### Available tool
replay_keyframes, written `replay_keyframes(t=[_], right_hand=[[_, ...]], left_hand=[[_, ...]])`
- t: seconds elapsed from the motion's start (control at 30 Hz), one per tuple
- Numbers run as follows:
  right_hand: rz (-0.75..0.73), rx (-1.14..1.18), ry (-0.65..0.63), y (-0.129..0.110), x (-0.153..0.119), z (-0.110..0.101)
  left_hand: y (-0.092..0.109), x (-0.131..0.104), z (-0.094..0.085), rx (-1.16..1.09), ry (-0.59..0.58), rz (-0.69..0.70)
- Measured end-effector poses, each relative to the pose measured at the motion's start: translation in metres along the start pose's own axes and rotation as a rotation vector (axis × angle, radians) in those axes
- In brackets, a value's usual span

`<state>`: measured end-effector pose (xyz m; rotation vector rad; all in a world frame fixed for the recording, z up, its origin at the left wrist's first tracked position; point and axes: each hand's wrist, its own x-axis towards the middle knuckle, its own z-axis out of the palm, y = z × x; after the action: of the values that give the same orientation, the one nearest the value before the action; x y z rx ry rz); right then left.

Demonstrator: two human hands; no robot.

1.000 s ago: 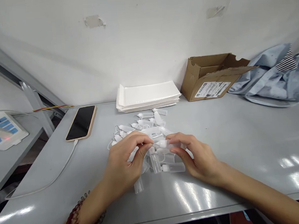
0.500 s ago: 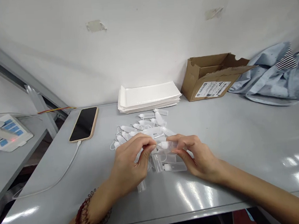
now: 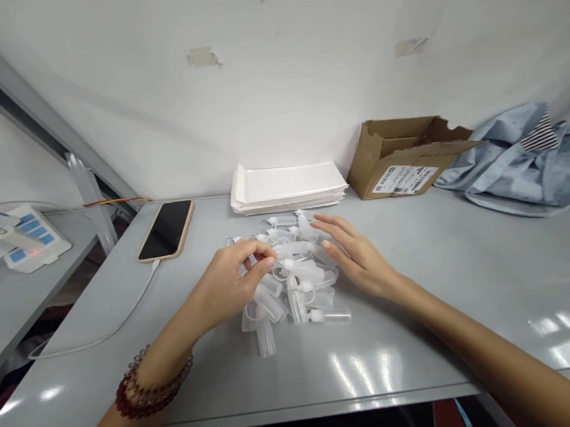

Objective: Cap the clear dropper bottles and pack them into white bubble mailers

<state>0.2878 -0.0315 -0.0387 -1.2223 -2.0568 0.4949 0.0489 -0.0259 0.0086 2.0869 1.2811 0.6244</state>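
Small translucent squeeze bottles with white caps and thin needle tips lie in a loose pile on the grey table; several have looped cap straps. My left hand (image 3: 238,276) is closed in a pinch at the needle-tip end of one squeeze bottle (image 3: 304,270), which points right across the pile. Its fingertips hide the very end of the tip. My right hand (image 3: 357,257) is open over the pile's right side, fingers stretched and apart, holding nothing. Below it, another bottle (image 3: 333,316) lies on its side at the pile's near right edge.
Behind the pile, a stack of white trays or envelopes (image 3: 290,183) rests against the wall. An open cardboard box (image 3: 404,164) and a light blue cloth bag (image 3: 518,162) are at the back right. On the left lie a charging phone (image 3: 166,229) and a power strip (image 3: 37,238).
My right hand has let go of the bottle and opened, rising slightly away from it. My left hand has shifted a little left and up, still pinching. The camera view has tilted slightly.
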Motion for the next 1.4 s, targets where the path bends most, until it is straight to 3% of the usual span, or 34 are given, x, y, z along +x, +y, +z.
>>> replay_keyframes(t=[0.13,0.43,0.6,0.77,0.97,1.07,1.17,1.4], right_hand=[[0.076,-0.097,0.002,0.003,0.014,0.006],[0.320,-0.298,-0.127,-0.001,0.068,0.008],[0.388,-0.408,-0.122,-0.003,0.075,0.016],[0.406,-0.426,-0.078,0.001,0.071,0.015],[0.287,-0.321,-0.029,-0.010,0.037,-0.004],[0.109,-0.250,0.137,-0.018,0.011,-0.005],[-0.001,-0.273,0.246,-0.025,-0.006,0.001],[-0.117,-0.298,0.283,-0.031,-0.011,0.006]], left_hand=[[-0.004,0.003,-0.002,0.029,0.030,-0.009],[-0.006,0.003,-0.002,-0.060,0.181,-0.136],[-0.007,0.001,-0.002,-0.169,0.128,-0.168],[-0.007,0.001,-0.001,-0.189,0.146,-0.150],[-0.002,-0.001,0.001,-0.218,0.174,-0.169],[0.004,-0.003,0.004,-0.214,0.158,-0.169],[0.008,-0.007,0.007,-0.222,0.091,-0.145],[0.010,-0.012,0.013,-0.268,-0.084,-0.039]])
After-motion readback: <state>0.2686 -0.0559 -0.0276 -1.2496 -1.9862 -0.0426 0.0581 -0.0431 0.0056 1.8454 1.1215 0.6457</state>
